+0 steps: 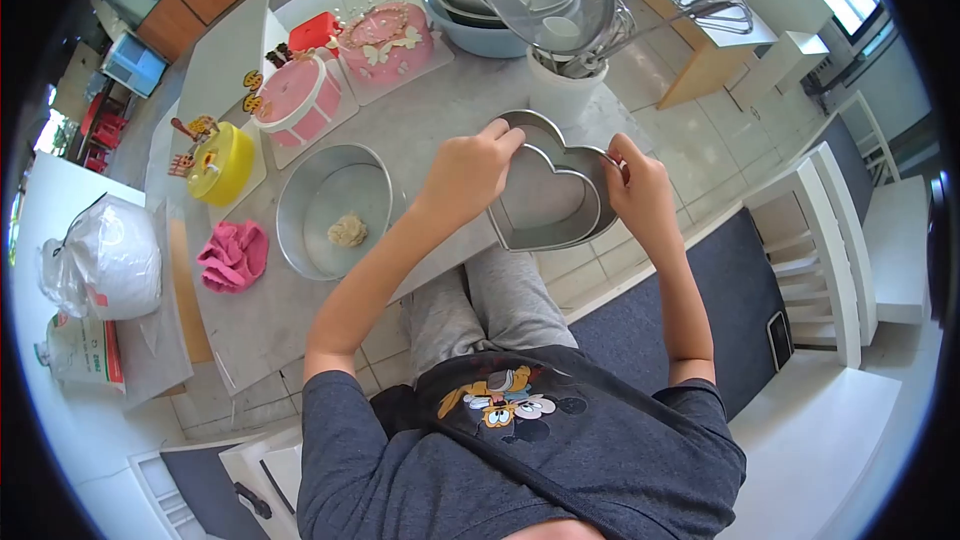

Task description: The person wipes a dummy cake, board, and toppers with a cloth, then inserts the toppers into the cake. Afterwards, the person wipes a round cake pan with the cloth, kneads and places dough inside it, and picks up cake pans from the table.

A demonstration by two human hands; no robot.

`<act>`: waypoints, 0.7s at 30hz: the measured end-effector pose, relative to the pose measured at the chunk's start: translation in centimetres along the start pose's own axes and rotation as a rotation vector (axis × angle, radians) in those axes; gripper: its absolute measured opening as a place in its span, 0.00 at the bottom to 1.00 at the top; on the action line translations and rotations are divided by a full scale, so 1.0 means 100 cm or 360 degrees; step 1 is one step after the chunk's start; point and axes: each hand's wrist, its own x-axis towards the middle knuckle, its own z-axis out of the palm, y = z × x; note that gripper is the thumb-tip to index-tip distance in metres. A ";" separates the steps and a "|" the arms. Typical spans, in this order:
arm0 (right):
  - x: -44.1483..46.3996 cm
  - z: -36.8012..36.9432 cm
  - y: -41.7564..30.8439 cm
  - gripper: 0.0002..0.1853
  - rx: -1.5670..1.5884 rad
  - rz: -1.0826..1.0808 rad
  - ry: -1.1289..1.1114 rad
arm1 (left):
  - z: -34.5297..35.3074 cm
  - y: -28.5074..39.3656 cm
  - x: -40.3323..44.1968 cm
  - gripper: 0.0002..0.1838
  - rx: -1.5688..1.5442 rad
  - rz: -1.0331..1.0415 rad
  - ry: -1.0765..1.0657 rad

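Observation:
A heart-shaped metal cake tin (543, 234) is held up near the table's front edge; whether it has a base or is a bare ring, I cannot tell. My left hand (468, 175) grips its upper left rim, fingers closed. On the opposite side my right hand (638, 185) pinches the right rim between thumb and fingers. Left of my left forearm stands a round metal cake tin (300, 185) with a beige, crumpled scrubber-like lump (347, 230) inside. A crumpled pink cloth (233, 256) lies beside that tin on the grey table (270, 325).
Decorated cakes in pink (385, 45), pink and white (298, 98), and yellow (221, 164) line the table's far left. A blue basin (480, 38) of metal bowls and a white tub (562, 90) of utensils stand behind the heart tin. White chairs (815, 250) are at right.

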 end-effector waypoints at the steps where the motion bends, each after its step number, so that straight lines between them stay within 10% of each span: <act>1: 0.003 0.004 0.001 0.07 0.0019 -0.0012 -0.0005 | -0.008 0.001 -0.003 0.08 -0.0025 -0.0008 0.0119; 13: -0.015 0.052 0.048 0.05 0.0336 0.0295 -0.0176 | -0.184 -0.082 0.099 0.11 -0.0329 -0.0401 0.0842; 21: -0.033 0.069 0.052 0.05 0.0521 0.0393 -0.0304 | -0.139 -0.160 0.246 0.13 -0.0172 -0.0071 0.1197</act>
